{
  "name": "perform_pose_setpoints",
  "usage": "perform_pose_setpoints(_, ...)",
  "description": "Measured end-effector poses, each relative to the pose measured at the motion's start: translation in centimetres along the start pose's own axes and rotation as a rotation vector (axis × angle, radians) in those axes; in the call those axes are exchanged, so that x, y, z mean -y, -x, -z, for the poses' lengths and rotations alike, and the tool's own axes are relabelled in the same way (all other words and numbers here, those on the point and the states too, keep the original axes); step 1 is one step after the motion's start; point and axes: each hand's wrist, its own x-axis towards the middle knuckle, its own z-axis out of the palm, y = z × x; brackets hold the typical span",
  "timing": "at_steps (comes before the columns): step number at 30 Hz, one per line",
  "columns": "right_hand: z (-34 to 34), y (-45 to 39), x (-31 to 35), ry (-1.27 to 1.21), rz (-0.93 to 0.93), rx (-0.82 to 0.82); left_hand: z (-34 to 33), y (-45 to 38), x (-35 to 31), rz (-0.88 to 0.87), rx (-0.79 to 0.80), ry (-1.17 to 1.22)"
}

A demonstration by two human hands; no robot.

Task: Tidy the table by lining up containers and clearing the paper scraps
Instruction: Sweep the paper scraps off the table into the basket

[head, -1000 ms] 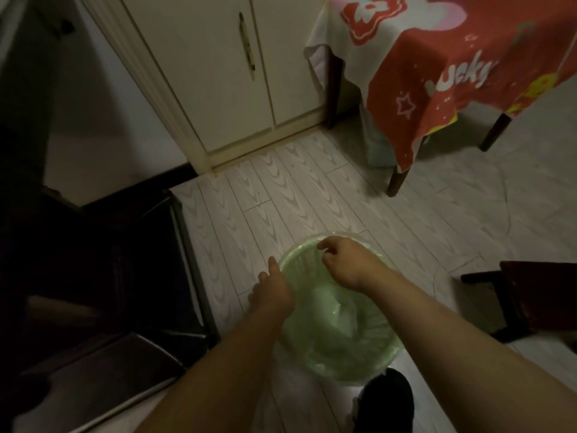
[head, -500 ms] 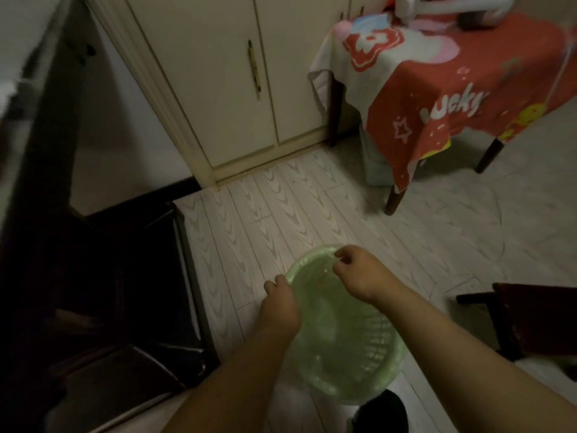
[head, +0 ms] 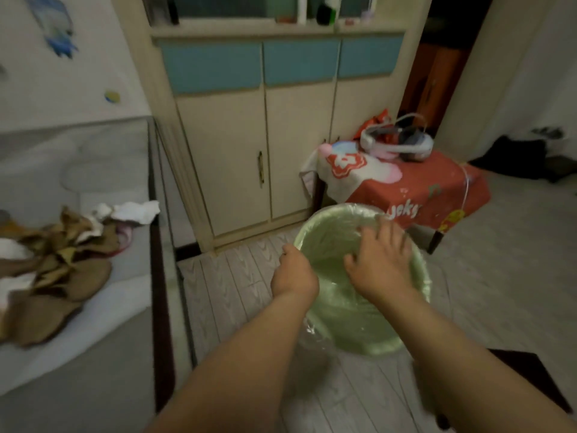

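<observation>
Standing out over the pale wood-plank floor (head: pixel 237 295), the round pale green plastic waste bin (head: pixel 352 323) with its clear liner is up off the boards, its rim near the red patterned tablecloth (head: pixel 437 195) on the small table behind it. Left of the bin, bare floor runs to the dark edge of the grey-topped table (head: pixel 93 307), where the brown and white paper scraps (head: pixel 56 264) lie piled. The left hand (head: pixel 293 276) grips the bin's near-left rim, fingers curled over it. The right hand (head: pixel 379 260) lies across the bin's mouth, fingers spread and straight, touching the liner.
</observation>
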Motion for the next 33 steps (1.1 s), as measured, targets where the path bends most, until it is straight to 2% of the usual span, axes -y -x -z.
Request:
perform_pose_setpoints(2,3.6,0.0,0.4,0.024,-0.053,-0.1,4.0,0.3,-0.5,-0.009,-0.013,0.088)
perform_pose_setpoints(7,9.0,-1.0,0.2,-0.117,-0.261,-0.169,11.8,1.4,1.6,-0.075,-0.038,0.295)
perform_pose_setpoints(11,11.1,-0.5,1.0,-0.477,-0.412,-0.012,15.2,1.3,3.8,-0.106,-0.021,0.449)
perform_pose_setpoints(13,11.0,0.5,1.6,-0.681,-0.401,0.038,16.4,1.5,4.3,-0.129,0.008,0.475)
perform_pose_setpoints(16,11.8,0.9,3.6,-0.82,-0.397,0.029,17.8,1.5,4.9,-0.139,0.03,0.528)
perform_pose_setpoints(19,13.4,1.3,6.0,-0.832,-0.345,-0.018,19.2,1.5,5.6,-0.121,0.046,0.542)
perform_pose_setpoints(24,14.8,1.5,9.7,-0.821,-0.183,-0.114,21.3,0.9,6.4,-0.175,-0.012,0.578)
perform_pose_setpoints(27,15.6,0.7,12.1,-0.827,-0.157,-0.147,22.7,-0.2,6.3,-0.161,-0.025,0.573)
perform_pose_setpoints(33,13.3,-1.3,15.2,-0.738,-0.098,-0.171,23.6,-1.5,7.5,-0.106,0.031,0.49)
